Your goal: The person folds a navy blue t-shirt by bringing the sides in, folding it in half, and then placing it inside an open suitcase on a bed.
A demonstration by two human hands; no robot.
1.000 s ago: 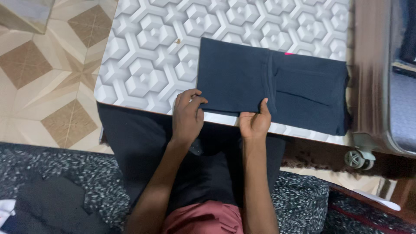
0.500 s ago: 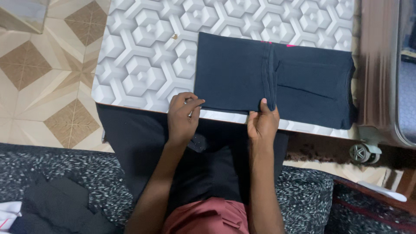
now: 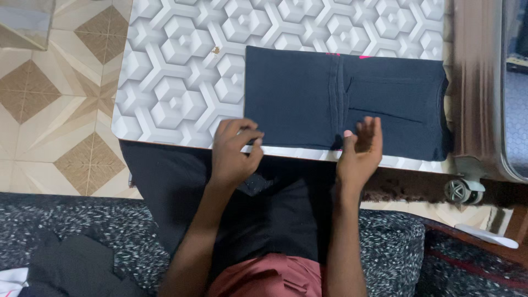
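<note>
A folded dark navy garment lies flat on a low table with a grey and white hexagon pattern. A sliver of pink shows at its far edge. My left hand pinches the garment's near left corner at the table's front edge. My right hand is at the near edge just right of the centre seam, its fingers spread and raised over the cloth. Whether it touches the cloth is unclear. A dark cloth hangs from the table's front edge over my lap.
A suitcase with a small wheel stands against the table's right side. Patterned floor tiles lie to the left. I sit on a black and white speckled seat, with another dark garment at lower left.
My right hand let go of the seam edge, slid right and opened its fingers. My left hand stayed at the near left corner. The view shifted slightly.
</note>
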